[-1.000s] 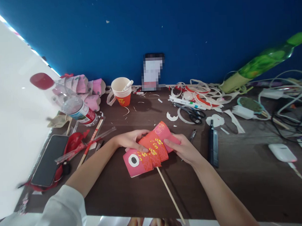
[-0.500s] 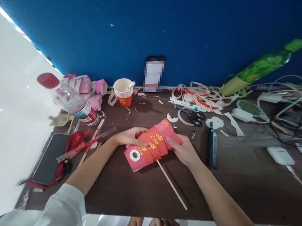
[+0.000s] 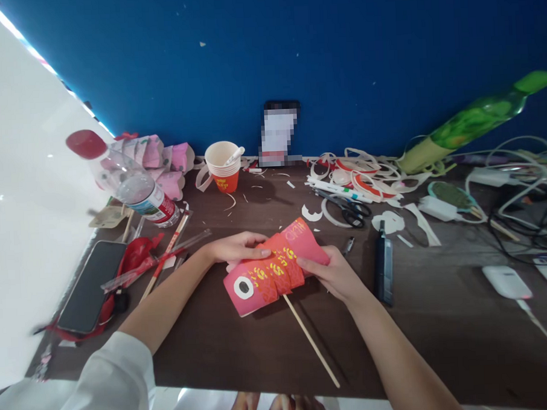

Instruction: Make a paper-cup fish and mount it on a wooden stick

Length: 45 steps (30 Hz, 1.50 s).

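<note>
Between my hands is a red paper fish [image 3: 278, 268] made of joined cup-like sections, with yellow scale markings and a white-and-black paper eye at its left end. A thin wooden stick [image 3: 312, 342] sticks out from under its middle toward the table's front edge. My left hand [image 3: 241, 248] grips the fish from its far upper side, thumb on top. At the right end my right hand [image 3: 333, 272] pinches it, thumb on the face and the other fingers hidden underneath. The fish is tilted, its right end farther from me.
Scissors [image 3: 346, 209], paper scraps [image 3: 312, 213] and a dark box cutter [image 3: 384, 269] lie to the right. Stacked paper cups [image 3: 224, 171] and a propped phone [image 3: 278, 132] stand at the back. A plastic bottle [image 3: 149, 198] and another phone [image 3: 93, 286] are at left.
The fish has turned a little in my hands, so more of its yellow markings face me. My left thumb has shifted slightly up along it, and the stick's free end has dipped slightly nearer.
</note>
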Motion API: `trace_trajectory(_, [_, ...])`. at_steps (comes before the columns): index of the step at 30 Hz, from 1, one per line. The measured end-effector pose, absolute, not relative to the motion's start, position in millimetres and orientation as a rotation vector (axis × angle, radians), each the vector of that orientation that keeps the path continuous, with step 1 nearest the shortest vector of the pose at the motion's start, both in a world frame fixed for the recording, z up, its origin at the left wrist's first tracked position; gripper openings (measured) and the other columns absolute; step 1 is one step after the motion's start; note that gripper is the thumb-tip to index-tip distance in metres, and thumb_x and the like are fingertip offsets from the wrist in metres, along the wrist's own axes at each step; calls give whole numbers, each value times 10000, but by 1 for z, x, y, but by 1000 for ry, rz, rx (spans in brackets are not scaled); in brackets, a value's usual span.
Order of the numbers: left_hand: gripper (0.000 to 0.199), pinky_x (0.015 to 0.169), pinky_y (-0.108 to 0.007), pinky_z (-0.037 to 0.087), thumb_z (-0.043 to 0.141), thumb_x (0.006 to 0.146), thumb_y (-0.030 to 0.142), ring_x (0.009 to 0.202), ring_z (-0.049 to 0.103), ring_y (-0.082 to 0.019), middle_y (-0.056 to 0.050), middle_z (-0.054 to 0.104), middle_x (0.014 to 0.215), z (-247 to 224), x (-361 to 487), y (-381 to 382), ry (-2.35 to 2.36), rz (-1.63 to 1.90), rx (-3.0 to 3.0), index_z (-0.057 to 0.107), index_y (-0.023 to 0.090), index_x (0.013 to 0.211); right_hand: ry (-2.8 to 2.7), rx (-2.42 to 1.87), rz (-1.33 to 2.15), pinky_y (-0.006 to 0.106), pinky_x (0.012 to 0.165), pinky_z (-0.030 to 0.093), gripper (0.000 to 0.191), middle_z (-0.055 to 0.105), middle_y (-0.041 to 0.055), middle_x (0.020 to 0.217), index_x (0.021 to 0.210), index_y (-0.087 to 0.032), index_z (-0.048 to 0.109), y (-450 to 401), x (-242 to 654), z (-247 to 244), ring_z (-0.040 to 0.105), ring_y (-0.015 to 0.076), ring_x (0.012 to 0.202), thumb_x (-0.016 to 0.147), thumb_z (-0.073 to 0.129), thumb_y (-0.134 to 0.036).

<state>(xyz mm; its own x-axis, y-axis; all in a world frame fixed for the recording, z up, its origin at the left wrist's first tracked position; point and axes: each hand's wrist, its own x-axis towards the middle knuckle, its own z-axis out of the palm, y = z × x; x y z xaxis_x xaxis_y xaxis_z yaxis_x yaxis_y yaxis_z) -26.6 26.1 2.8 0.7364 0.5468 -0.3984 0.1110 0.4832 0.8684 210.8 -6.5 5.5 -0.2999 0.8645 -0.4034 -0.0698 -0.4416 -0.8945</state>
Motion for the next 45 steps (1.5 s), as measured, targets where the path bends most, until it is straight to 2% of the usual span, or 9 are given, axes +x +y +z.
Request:
trace_trajectory(5, [503,335,-146,313,660,762,540,388,550,-85,-22,655,570,2,-27,26,773,192,1033,646,130,1054,-1075,-1268,1853,322,674,551,295,741,56,788,778,-145,741,-7,209,6,671,198,696,576,836,-339])
trace_trajectory(15, [461,541,-167,496,759,703,408,595,650,-97,-33,702,737,0,-21,27,660,607,696,643,126,1050,-1085,-1058,1634,345,723,577,836,579,46,1216,1229,-369,419,-3,210,3,654,195,883,523,865,-370])
trace_trajectory(20, [434,663,-212,531,773,692,372,717,672,-129,-34,700,817,1,-19,25,655,596,648,615,151,1030,-1168,-1068,1687,376,838,549,720,624,53,1176,1201,-334,469,-6,207,-1,643,222,993,584,840,-356])
trace_trajectory(25, [490,715,-248,522,801,663,310,765,675,-140,-38,693,951,0,-20,25,720,615,648,579,185,1082,-997,-1088,1760,360,654,579,575,673,89,1087,1074,-244,574,-6,208,-3,671,240,856,600,804,-475])
trace_trajectory(30, [571,616,-251,482,597,759,583,570,621,-127,-58,697,794,-3,-33,36,589,670,539,613,133,1109,-914,-1119,1735,423,704,593,424,707,64,1012,1029,-229,616,-1,207,4,686,233,827,670,770,-395])
trace_trajectory(34, [612,870,-383,475,441,804,603,972,660,-270,-123,702,1019,-5,-33,38,510,853,404,583,121,1155,-817,-1017,1586,459,853,570,383,690,20,1115,1061,-296,617,0,206,8,663,224,980,708,750,-361])
trace_trajectory(39, [560,1000,-438,406,616,697,510,1116,605,-308,-179,672,1110,-4,-10,23,456,784,428,576,101,1077,-705,-918,1431,464,937,534,376,666,-29,1175,1087,-353,611,1,201,2,638,191,1042,734,734,-321])
trace_trajectory(42, [463,919,-411,460,740,691,290,971,670,-241,-120,702,1027,-4,6,10,575,751,600,523,177,1083,-676,-891,1403,481,955,521,332,666,-33,1165,1055,-337,621,1,198,-2,640,188,1036,741,727,-310])
trace_trajectory(45, [418,717,-326,515,755,721,335,690,657,-149,-47,679,805,-5,17,1,663,725,731,551,160,1041,-694,-876,1430,504,960,508,278,680,-24,1115,979,-307,632,1,197,-4,634,202,1048,724,742,-291])
